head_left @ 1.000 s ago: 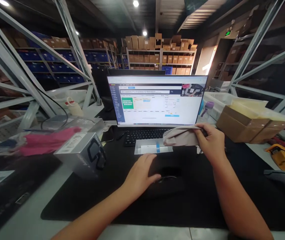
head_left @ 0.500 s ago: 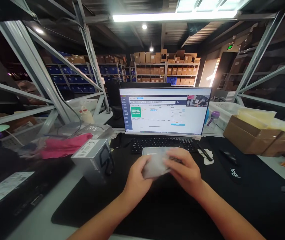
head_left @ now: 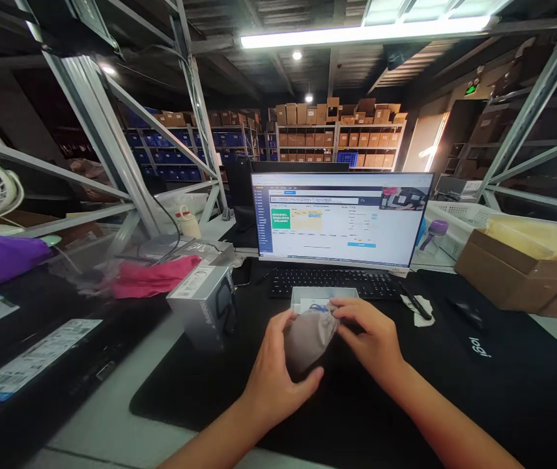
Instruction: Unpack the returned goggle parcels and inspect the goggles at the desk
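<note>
A grey cloth drawstring pouch [head_left: 307, 340], rounded by what is inside it, is held above the black desk mat. Along its left side lie the fingers of my left hand [head_left: 278, 358], with the thumb stretched out below the pouch. My right hand [head_left: 369, 329] pinches the gathered neck at the upper right, where a bit of blue shows. The pouch's contents are hidden. Just behind the pouch is an open pale box [head_left: 350, 293], partly covered by my hands. To the left stands a grey printed box [head_left: 202, 306] with a white label on top.
A keyboard [head_left: 288, 281] and a lit monitor [head_left: 327, 225] are ahead. On the right are a mouse [head_left: 464, 312], a black pen [head_left: 419, 303] on white paper and a cardboard box [head_left: 507, 273]. Pink cloth [head_left: 154, 277] and a labelled black package [head_left: 34, 358] lie on the left.
The pouch has turned, so its gathered neck now shows at the upper right. My left thumb has come away from its front. The whole view has shifted somewhat leftward.
</note>
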A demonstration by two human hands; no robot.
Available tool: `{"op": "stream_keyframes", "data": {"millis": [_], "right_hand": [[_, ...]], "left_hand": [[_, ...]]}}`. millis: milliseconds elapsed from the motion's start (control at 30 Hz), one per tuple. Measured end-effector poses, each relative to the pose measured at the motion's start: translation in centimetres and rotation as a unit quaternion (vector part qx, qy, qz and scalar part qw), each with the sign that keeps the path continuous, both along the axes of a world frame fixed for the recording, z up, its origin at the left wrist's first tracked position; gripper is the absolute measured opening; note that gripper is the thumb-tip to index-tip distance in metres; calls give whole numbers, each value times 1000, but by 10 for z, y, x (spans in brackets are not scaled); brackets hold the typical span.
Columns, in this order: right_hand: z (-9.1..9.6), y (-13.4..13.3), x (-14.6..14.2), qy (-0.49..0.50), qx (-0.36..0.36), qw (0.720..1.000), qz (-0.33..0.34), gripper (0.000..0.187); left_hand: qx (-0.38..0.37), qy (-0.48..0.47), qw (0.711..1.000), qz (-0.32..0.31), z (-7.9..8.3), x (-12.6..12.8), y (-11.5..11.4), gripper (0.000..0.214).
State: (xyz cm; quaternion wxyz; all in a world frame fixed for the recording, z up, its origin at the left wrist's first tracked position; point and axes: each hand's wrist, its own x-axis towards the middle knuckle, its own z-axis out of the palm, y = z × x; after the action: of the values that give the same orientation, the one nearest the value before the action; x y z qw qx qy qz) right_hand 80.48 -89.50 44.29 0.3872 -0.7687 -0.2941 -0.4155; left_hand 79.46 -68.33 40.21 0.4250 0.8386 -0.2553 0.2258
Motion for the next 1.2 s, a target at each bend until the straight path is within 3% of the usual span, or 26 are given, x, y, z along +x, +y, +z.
{"op": "stream_keyframes", "data": {"millis": [67,200,333,433,667,867,967,1067,1200], "right_hand": [[-3,4,0,2,-10,1000,9,21],[-9,15,-1,-16,-40,999,34,23],[-15,22,-3,-15,-45,998,44,22],[-22,21,-1,8,-63,996,61,19],[-40,21,0,62,-115,987,97,24],[-24,12,-1,46,-227,972,42,18],[-18,7,0,79,-260,962,27,10],[-20,8,-2,94,-272,957,41,9],[-20,16,-12,120,-266,954,74,12]], "left_hand": [[24,-19,998,-47,10,-2,5,90],[116,-37,984,-127,42,0,12,39],[182,-28,971,-152,66,2,11,23],[242,-33,961,-131,69,5,14,22],[381,-118,907,-131,60,21,23,40],[402,-144,899,-94,70,22,46,25],[381,-168,909,-31,57,18,63,14],[320,-205,924,44,30,14,68,12],[153,-175,970,77,-2,5,55,23]]}}
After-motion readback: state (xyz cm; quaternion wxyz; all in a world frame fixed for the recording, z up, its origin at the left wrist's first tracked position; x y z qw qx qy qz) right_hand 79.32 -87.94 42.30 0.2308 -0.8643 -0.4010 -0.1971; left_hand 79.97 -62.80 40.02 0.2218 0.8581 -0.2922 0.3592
